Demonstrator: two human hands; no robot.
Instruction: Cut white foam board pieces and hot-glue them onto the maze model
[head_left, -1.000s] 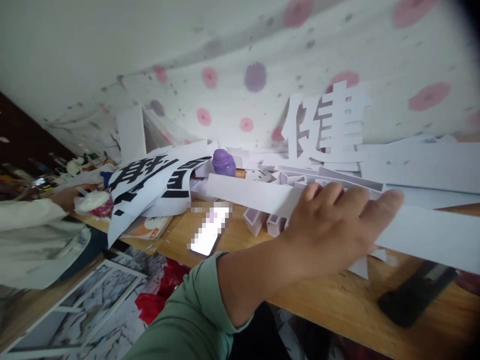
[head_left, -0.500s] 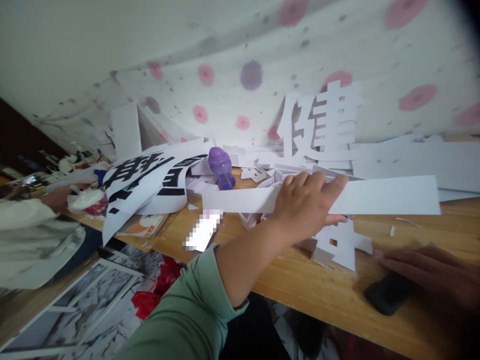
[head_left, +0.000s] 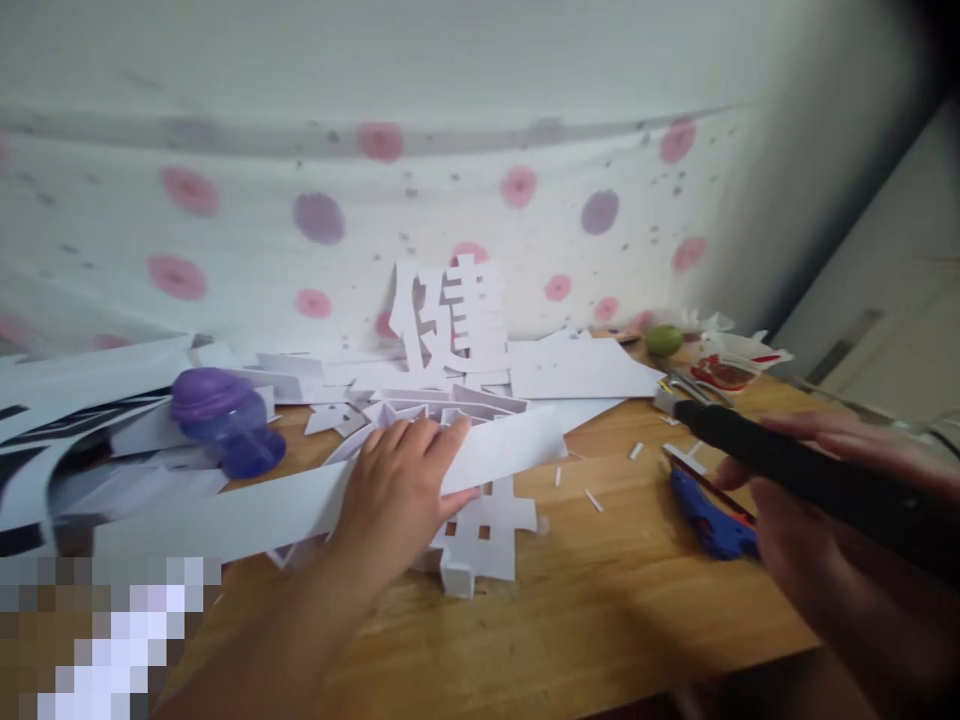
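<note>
My left hand (head_left: 397, 490) is closed over a long white strip (head_left: 225, 520), fingers at its upper edge and thumb at the front. Behind and below the strip stands a white letter form with raised walls (head_left: 427, 400), partly hidden by it. A flat white cut-out character (head_left: 480, 525) lies just in front. My right hand (head_left: 810, 530), blurred, is wrapped round a thick black stick-shaped tool (head_left: 787, 465) pointing left; its exact kind is unclear. Under its tip side lies a blue-handled tool (head_left: 705, 515) on the wooden table (head_left: 570, 620).
A purple bottle (head_left: 225, 420) stands at the left beside black-printed sheets (head_left: 67, 430). A white cut-out character (head_left: 457, 320) leans on the spotted wall cloth (head_left: 255, 250). White boards (head_left: 577, 368), a green fruit (head_left: 664, 340) and a plastic tub (head_left: 735, 360) sit at the back right.
My view has turned to the right. My right hand has risen off the table with the black tool. My left hand stays on the strip, which now slants up to the right.
</note>
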